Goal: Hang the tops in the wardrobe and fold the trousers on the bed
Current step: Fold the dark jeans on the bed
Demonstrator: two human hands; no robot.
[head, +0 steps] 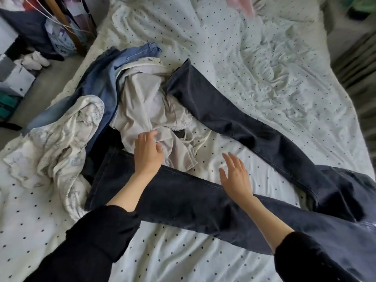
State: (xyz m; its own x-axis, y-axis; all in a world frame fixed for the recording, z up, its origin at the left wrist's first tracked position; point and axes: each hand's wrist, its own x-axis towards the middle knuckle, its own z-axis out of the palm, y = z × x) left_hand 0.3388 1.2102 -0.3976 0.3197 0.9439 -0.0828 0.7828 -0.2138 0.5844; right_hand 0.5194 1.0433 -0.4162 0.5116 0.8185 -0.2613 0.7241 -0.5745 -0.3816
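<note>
Dark navy jeans (223, 119) lie on a white bed sheet (274, 68) with small dark dots, beside blue jeans (105, 82), pale grey trousers (142, 102) and black sleeves (91, 237).

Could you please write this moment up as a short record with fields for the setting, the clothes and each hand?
setting: bed with a white dotted sheet
spread out: dark jeans, legs apart in a V, unfolded
pile: light grey garment, blue jeans, white printed garment
left hand: fingers curled into the light grey garment, forearm over one jeans leg
right hand: open, fingers spread, over the sheet between the legs; contact unclear
folding: not yet begun
</note>
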